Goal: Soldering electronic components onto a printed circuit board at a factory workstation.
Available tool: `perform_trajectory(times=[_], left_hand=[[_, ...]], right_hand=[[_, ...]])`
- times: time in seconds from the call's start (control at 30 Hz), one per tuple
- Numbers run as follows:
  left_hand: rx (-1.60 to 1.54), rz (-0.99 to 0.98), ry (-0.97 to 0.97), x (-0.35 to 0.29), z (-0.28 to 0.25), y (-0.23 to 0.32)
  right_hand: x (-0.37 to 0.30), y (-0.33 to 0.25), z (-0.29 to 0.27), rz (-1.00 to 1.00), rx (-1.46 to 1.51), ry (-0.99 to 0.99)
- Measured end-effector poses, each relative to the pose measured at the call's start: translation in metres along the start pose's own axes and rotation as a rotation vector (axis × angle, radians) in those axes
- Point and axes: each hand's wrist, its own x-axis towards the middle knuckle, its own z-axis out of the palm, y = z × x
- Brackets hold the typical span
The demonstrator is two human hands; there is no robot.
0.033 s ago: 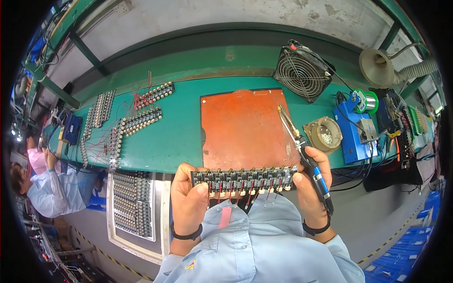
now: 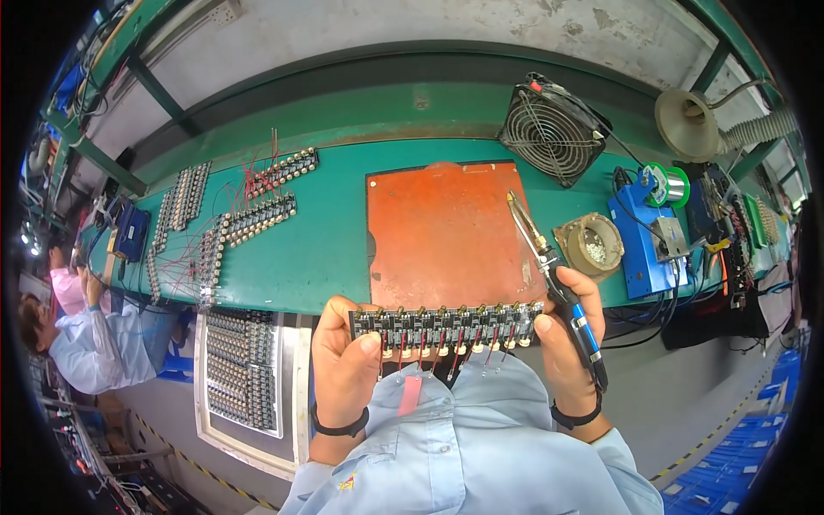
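Note:
A long strip of small circuit boards [image 2: 446, 324] is held level in front of my chest, with short red and black wires and white connectors along its lower edge. My left hand [image 2: 345, 352] pinches the strip's left end between thumb and fingers. Against its right end rests the thumb of my right hand [image 2: 571, 343]. That hand is also wrapped round a blue and black soldering iron [image 2: 577, 319], whose tip points up and away over the orange-red work mat [image 2: 446, 232].
Other wired board strips [image 2: 257, 219] lie left on the green bench [image 2: 330, 223]; a tray of boards [image 2: 240, 373] stands below. Rightward are a fan [image 2: 554, 133], a round pot [image 2: 592, 245], a blue solder-wire stand [image 2: 639, 240] and a funnel-shaped hood [image 2: 687, 124]. Two people sit far left.

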Motion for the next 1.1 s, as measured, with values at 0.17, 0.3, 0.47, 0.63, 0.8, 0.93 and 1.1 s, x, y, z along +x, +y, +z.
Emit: perform_trajectory(times=[0.17,0.3,0.47,0.63,0.8,0.93,1.1], left_hand=[[-0.032,-0.018,-0.053,-0.001,-0.008,0.0],[-0.054,-0.035,-0.092,0.0,-0.013,-0.001],[-0.044,-0.019,-0.113,0.0,-0.019,-0.001],[-0.069,-0.026,-0.108,0.0,-0.015,-0.001],[0.009,-0.028,-0.027,-0.001,-0.009,0.001],[-0.037,-0.034,-0.114,-0.001,-0.019,-0.001],[-0.04,-0.054,-0.124,0.0,-0.018,-0.001]], right_hand=[[-0.001,0.0,0.0,0.024,-0.004,0.004],[-0.001,-0.001,-0.001,-0.006,-0.013,0.0],[-0.002,-0.004,0.001,-0.003,-0.008,-0.023],[-0.002,-0.005,0.0,-0.029,-0.019,-0.041],[-0.002,-0.003,-0.001,-0.008,-0.002,-0.026],[-0.004,-0.002,0.0,0.028,0.002,-0.01],[-0.002,0.004,-0.003,0.017,-0.027,0.011]])
